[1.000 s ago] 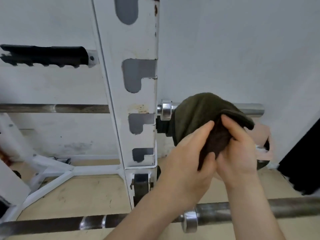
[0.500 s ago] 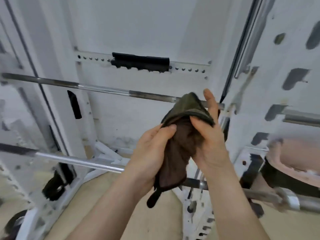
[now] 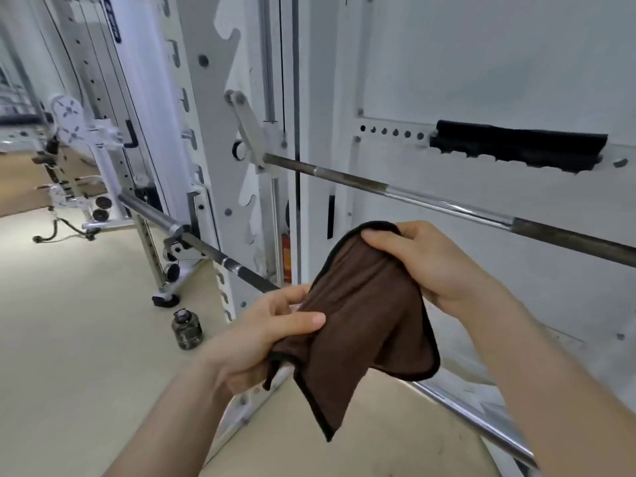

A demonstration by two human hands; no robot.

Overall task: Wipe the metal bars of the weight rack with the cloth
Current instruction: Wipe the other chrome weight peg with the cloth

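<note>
Open beige floor (image 3: 69, 339) fills the lower left. A long steel bar (image 3: 447, 205) crosses centre right; a dark plastic bottle (image 3: 187, 328) stands near the white steel upright (image 3: 213, 132).

No lettering can be read anywhere. A dark blue label (image 3: 113, 25) sits high on a white upright (image 3: 137, 80), its print too blurred to make out. The red canister (image 3: 286, 251) behind the weight rack (image 3: 210, 132) carries a paler patch, also illegible.
</note>
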